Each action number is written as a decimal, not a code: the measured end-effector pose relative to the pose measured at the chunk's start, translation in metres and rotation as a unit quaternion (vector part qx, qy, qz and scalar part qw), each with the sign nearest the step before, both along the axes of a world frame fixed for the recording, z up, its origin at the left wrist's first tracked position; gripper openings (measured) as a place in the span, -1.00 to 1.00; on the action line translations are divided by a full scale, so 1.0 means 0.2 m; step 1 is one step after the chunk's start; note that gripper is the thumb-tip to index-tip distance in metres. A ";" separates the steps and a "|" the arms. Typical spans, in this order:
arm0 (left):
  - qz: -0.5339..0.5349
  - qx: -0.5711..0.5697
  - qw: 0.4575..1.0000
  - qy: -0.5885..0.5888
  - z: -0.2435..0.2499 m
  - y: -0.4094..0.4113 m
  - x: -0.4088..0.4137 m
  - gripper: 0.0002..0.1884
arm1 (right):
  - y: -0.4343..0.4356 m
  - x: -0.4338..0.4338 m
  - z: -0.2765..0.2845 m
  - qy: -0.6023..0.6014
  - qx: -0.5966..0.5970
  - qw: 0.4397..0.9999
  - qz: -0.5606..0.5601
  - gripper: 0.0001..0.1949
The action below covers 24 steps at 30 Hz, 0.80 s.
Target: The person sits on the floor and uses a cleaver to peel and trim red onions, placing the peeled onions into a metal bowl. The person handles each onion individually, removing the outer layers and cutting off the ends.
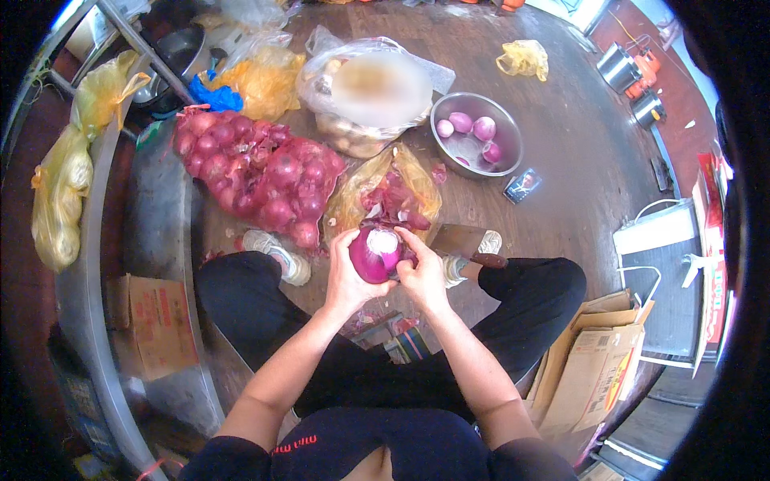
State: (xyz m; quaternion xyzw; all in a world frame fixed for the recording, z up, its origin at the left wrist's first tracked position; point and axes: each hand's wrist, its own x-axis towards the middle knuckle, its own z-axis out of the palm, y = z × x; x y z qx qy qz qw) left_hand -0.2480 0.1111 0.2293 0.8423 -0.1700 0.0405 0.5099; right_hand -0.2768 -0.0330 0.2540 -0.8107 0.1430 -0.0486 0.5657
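Observation:
A red onion with a pale cut end is held between my two hands. My left hand wraps its left side, and my right hand grips its right side, thumb and fingers at the skin. Just beyond, a yellow plastic bag lies spread with onion skins on it. A cleaver with a wooden handle rests by my right foot. A steel bowl at the upper right holds several peeled onions. To the left lies a red mesh sack full of onions.
A clear bag of vegetables, partly blurred, stands ahead. Near the bowl lies a phone. A metal shelf with a cardboard box runs along the left. Flattened cardboard leans at the right.

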 end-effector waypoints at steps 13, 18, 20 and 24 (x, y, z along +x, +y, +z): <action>0.006 -0.485 0.759 0.434 -0.10 0.06 0.07 -0.37 | -0.18 0.04 -0.19 0.112 0.347 0.931 -0.005 -0.46; 0.056 -0.536 0.710 0.452 -0.12 0.16 0.15 -0.37 | -0.38 0.06 -0.23 0.103 0.286 0.951 -0.061 -0.48; 0.030 -0.555 0.685 0.472 -0.10 0.14 0.15 -0.37 | -0.45 0.12 -0.32 0.041 0.239 0.967 -0.079 -0.53; -0.006 -0.556 0.664 0.500 -0.07 0.14 0.14 -0.35 | -0.31 0.26 -0.18 -0.047 -0.178 0.983 0.005 -0.24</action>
